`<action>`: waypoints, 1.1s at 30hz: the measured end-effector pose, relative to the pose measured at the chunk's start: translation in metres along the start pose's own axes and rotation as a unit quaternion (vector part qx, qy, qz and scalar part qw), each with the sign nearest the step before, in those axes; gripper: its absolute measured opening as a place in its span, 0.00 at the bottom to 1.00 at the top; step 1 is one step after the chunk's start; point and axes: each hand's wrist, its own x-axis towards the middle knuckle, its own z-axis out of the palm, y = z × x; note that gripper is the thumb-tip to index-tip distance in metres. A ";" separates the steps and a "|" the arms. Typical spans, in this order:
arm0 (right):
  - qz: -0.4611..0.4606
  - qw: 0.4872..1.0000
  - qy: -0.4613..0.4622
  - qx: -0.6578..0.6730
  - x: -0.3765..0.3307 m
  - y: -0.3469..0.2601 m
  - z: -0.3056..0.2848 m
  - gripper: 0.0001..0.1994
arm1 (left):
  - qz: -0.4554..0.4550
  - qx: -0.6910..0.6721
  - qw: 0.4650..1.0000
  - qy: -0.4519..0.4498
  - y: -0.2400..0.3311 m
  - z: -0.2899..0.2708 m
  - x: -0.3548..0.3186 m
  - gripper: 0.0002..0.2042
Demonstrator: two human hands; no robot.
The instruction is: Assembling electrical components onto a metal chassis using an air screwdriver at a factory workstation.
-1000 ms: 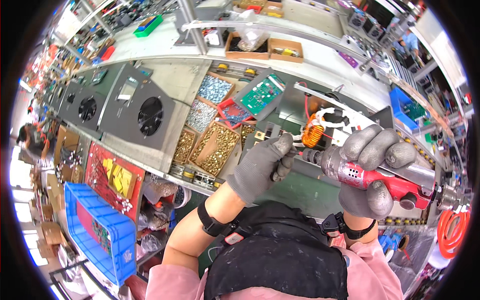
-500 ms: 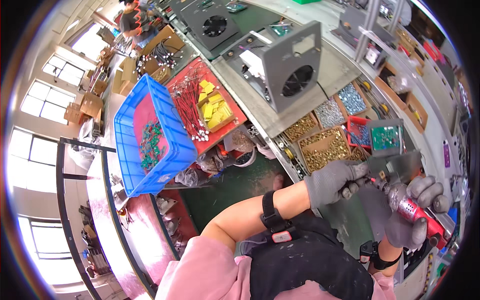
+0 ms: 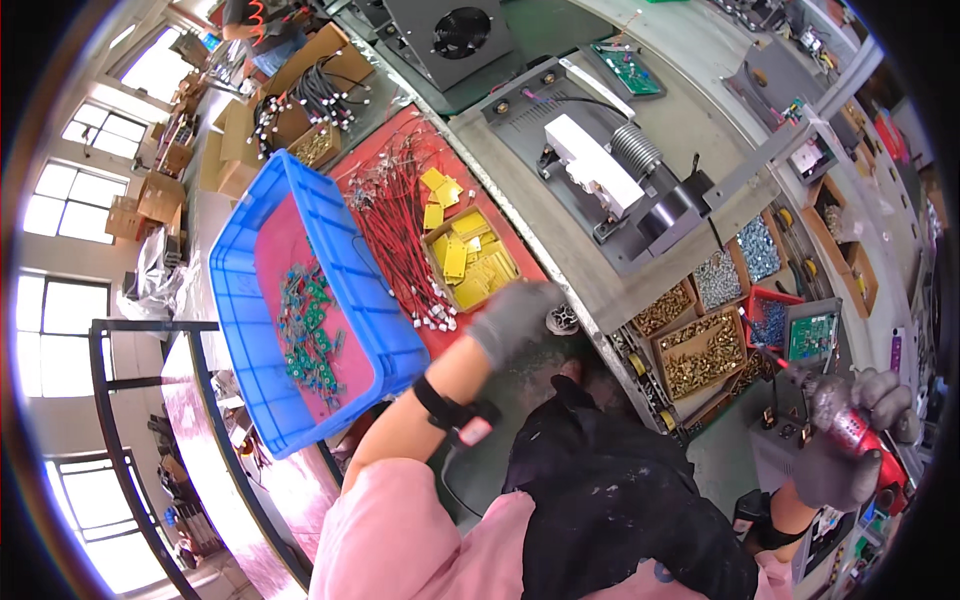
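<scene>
Left hand (image 3: 515, 318), gloved and blurred, hovers over the red mat's (image 3: 520, 255) edge beside a tray of yellow tags (image 3: 465, 258); its grip cannot be told. Right hand (image 3: 850, 440) grips a red power screwdriver (image 3: 845, 425) near the brass screw bins (image 3: 700, 352). A blue crate (image 3: 300, 300) stands left on the tabletop (image 3: 560, 190).

We see brown cardboard boxes (image 3: 150, 190) stacked far off at the upper left, beside the windows; a larger open cardboard carton (image 3: 300, 70) stands at the head of the desk, holding black cables; small open cardboard trays (image 3: 700, 350) of brass and silver screws sit in a row at the desk's near edge; flat yellow labels (image 3: 465, 255) lie in a shallow tray on the red mat; we find no screens.
</scene>
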 end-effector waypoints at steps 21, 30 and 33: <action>-0.240 0.931 0.162 -0.222 -0.061 -0.114 -0.126 0.22 | -0.340 -0.354 0.852 -0.182 0.160 -0.026 0.069 0.07; -0.311 0.840 0.267 -0.356 -0.217 -0.270 -0.261 0.25 | 0.189 -0.185 0.921 -0.287 0.541 0.157 0.221 0.17; -0.292 0.829 0.276 -0.389 -0.257 -0.304 -0.305 0.25 | 0.201 -0.144 0.924 -0.292 0.641 0.244 0.229 0.17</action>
